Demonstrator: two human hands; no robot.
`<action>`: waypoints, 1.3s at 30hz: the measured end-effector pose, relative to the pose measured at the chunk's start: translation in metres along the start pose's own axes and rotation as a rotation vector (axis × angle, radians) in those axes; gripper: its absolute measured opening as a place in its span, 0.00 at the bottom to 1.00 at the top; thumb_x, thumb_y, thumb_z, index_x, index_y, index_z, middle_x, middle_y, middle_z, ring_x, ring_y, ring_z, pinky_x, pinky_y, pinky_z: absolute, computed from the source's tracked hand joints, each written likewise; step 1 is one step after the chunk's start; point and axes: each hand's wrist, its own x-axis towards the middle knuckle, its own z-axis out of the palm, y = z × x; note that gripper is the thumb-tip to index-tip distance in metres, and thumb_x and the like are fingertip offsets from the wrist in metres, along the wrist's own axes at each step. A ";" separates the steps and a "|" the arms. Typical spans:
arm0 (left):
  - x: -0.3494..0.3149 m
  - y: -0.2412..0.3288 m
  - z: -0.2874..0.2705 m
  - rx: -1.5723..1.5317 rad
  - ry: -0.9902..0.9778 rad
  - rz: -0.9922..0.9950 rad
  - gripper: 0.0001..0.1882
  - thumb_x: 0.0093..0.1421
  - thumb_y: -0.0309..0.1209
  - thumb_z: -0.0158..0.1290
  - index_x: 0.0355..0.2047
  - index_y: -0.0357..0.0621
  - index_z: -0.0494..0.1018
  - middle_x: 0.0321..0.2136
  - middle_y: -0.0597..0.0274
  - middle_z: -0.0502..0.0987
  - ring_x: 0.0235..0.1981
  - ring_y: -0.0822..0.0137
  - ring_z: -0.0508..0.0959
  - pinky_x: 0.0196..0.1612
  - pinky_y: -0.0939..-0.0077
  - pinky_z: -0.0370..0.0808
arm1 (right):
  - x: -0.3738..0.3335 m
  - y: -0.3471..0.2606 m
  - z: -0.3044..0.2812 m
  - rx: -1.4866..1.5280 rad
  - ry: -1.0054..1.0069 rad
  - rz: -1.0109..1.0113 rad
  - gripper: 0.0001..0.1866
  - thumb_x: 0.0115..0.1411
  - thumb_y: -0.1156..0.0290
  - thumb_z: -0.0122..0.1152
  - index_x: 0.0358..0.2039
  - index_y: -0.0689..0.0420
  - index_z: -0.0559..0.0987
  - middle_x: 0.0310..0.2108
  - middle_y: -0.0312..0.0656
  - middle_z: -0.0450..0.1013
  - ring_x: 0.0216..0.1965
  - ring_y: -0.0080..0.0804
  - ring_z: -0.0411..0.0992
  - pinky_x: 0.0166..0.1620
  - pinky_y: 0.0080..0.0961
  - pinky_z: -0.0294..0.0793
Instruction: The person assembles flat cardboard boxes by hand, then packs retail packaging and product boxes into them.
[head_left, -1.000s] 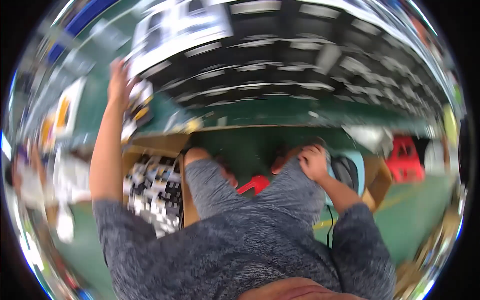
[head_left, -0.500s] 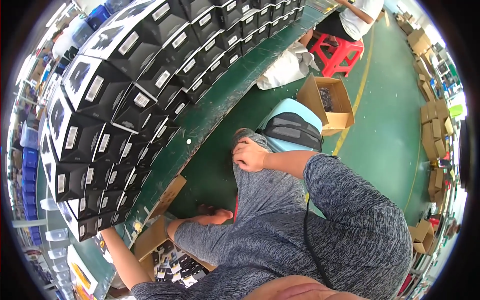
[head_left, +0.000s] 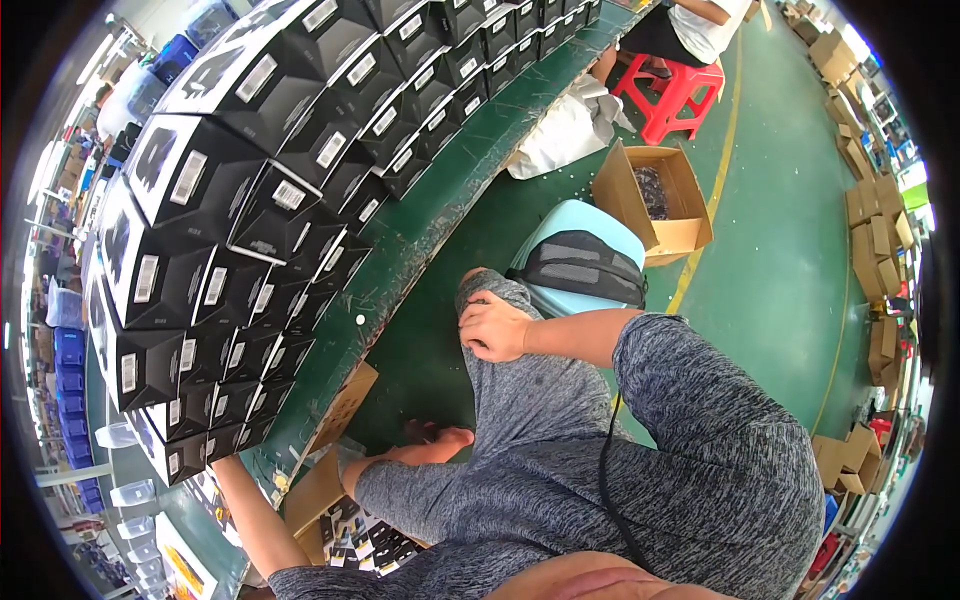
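Black-and-white boxes (head_left: 265, 210) with white barcode labels stand in a tall stack on a green workbench (head_left: 400, 255) to my left. At the stack's near lower end, my left hand (head_left: 226, 470) reaches behind the boxes. Only its wrist side shows, and its fingers are hidden. My right hand (head_left: 496, 328) rests on the knee of my grey trousers (head_left: 540, 390), fingers bent loosely over the cloth and holding nothing.
Beyond my right knee sit a light blue case (head_left: 585, 235) with a grey strap and an open cardboard box (head_left: 680, 205). A person sits on a red stool (head_left: 670, 100) farther off. Printed cards (head_left: 370, 540) fill a carton beneath the bench edge.
My view has shifted slightly, so the stack and bench sit a little differently in the picture. My right hand stays on the knee, and my left stays behind the stack's near end.
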 end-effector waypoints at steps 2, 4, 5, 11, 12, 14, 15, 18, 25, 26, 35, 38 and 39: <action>-0.005 -0.005 -0.004 -0.010 -0.016 -0.008 0.27 0.68 0.41 0.52 0.64 0.46 0.65 0.58 0.56 0.74 0.57 0.57 0.75 0.61 0.57 0.73 | 0.004 -0.017 0.011 0.019 0.022 -0.005 0.03 0.53 0.67 0.60 0.27 0.49 0.80 0.33 0.35 0.78 0.48 0.31 0.74 0.64 0.44 0.58; -0.008 -0.005 -0.008 -0.020 -0.026 -0.018 0.27 0.68 0.41 0.52 0.64 0.46 0.65 0.57 0.56 0.74 0.57 0.57 0.75 0.61 0.57 0.73 | 0.010 -0.035 0.019 0.019 0.016 0.001 0.03 0.53 0.67 0.60 0.27 0.49 0.80 0.33 0.35 0.77 0.48 0.31 0.74 0.64 0.44 0.58; -0.003 -0.005 -0.010 -0.024 -0.033 -0.022 0.27 0.68 0.41 0.52 0.64 0.46 0.65 0.57 0.56 0.74 0.57 0.57 0.75 0.61 0.57 0.73 | 0.012 -0.042 0.023 0.024 0.012 0.004 0.03 0.53 0.67 0.60 0.27 0.49 0.80 0.34 0.35 0.77 0.47 0.31 0.74 0.64 0.44 0.58; -0.013 -0.009 -0.025 -0.039 -0.063 -0.050 0.27 0.68 0.40 0.52 0.64 0.46 0.66 0.57 0.56 0.74 0.57 0.57 0.75 0.61 0.57 0.74 | 0.021 -0.074 0.043 0.018 0.031 0.019 0.03 0.53 0.67 0.60 0.27 0.48 0.81 0.34 0.36 0.77 0.47 0.32 0.74 0.65 0.44 0.58; -0.012 -0.010 -0.023 -0.039 -0.066 -0.054 0.27 0.68 0.40 0.52 0.64 0.45 0.66 0.57 0.56 0.74 0.57 0.57 0.75 0.61 0.57 0.74 | 0.023 -0.079 0.047 0.019 0.035 0.020 0.03 0.53 0.67 0.60 0.27 0.49 0.81 0.34 0.36 0.77 0.47 0.32 0.74 0.65 0.44 0.58; -0.012 -0.010 -0.022 -0.038 -0.069 -0.061 0.27 0.68 0.40 0.52 0.64 0.45 0.66 0.57 0.56 0.75 0.57 0.57 0.75 0.61 0.57 0.74 | 0.025 -0.088 0.056 0.020 0.044 0.024 0.03 0.53 0.68 0.60 0.27 0.49 0.81 0.34 0.36 0.77 0.47 0.32 0.74 0.65 0.44 0.58; -0.013 -0.011 -0.022 -0.038 -0.069 -0.064 0.27 0.68 0.40 0.52 0.64 0.45 0.66 0.57 0.56 0.75 0.57 0.57 0.75 0.61 0.57 0.74 | 0.027 -0.092 0.060 0.023 0.051 0.026 0.03 0.53 0.68 0.60 0.27 0.49 0.81 0.34 0.36 0.77 0.47 0.32 0.74 0.65 0.44 0.58; -0.009 -0.010 -0.017 -0.034 -0.071 -0.077 0.27 0.68 0.40 0.52 0.64 0.45 0.66 0.57 0.56 0.75 0.57 0.57 0.75 0.61 0.57 0.74 | 0.033 -0.102 0.068 0.024 0.075 0.019 0.03 0.53 0.68 0.60 0.27 0.49 0.80 0.34 0.36 0.77 0.46 0.32 0.74 0.65 0.45 0.58; -0.009 -0.008 -0.020 -0.038 -0.073 -0.094 0.26 0.67 0.39 0.52 0.64 0.45 0.66 0.57 0.56 0.75 0.56 0.57 0.76 0.61 0.56 0.74 | 0.041 -0.114 0.079 0.048 0.097 -0.005 0.02 0.52 0.68 0.61 0.27 0.49 0.80 0.33 0.36 0.77 0.45 0.33 0.75 0.64 0.44 0.59; -0.008 -0.007 -0.019 -0.040 -0.072 -0.095 0.26 0.67 0.39 0.52 0.64 0.45 0.66 0.57 0.56 0.75 0.56 0.57 0.76 0.61 0.56 0.74 | 0.041 -0.115 0.079 0.052 0.091 -0.002 0.02 0.52 0.69 0.61 0.27 0.49 0.80 0.33 0.37 0.77 0.45 0.33 0.75 0.64 0.43 0.59; -0.011 -0.007 -0.028 -0.084 -0.066 -0.099 0.26 0.67 0.39 0.52 0.63 0.45 0.66 0.57 0.56 0.75 0.56 0.57 0.76 0.60 0.56 0.74 | 0.049 -0.126 0.090 0.048 0.073 -0.019 0.02 0.53 0.68 0.60 0.27 0.49 0.80 0.33 0.37 0.77 0.45 0.33 0.75 0.64 0.44 0.59; -0.014 -0.005 -0.032 -0.097 -0.067 -0.107 0.26 0.67 0.39 0.52 0.63 0.45 0.66 0.57 0.56 0.75 0.56 0.57 0.76 0.60 0.56 0.74 | 0.051 -0.132 0.094 0.044 0.068 -0.014 0.02 0.53 0.67 0.60 0.27 0.49 0.80 0.33 0.37 0.77 0.45 0.33 0.75 0.64 0.44 0.59; -0.011 -0.006 -0.030 -0.100 -0.067 -0.109 0.26 0.67 0.38 0.52 0.63 0.45 0.66 0.57 0.56 0.75 0.56 0.57 0.76 0.60 0.56 0.74 | 0.051 -0.134 0.095 0.045 0.065 -0.009 0.02 0.53 0.68 0.60 0.27 0.49 0.80 0.33 0.36 0.77 0.45 0.33 0.75 0.64 0.44 0.59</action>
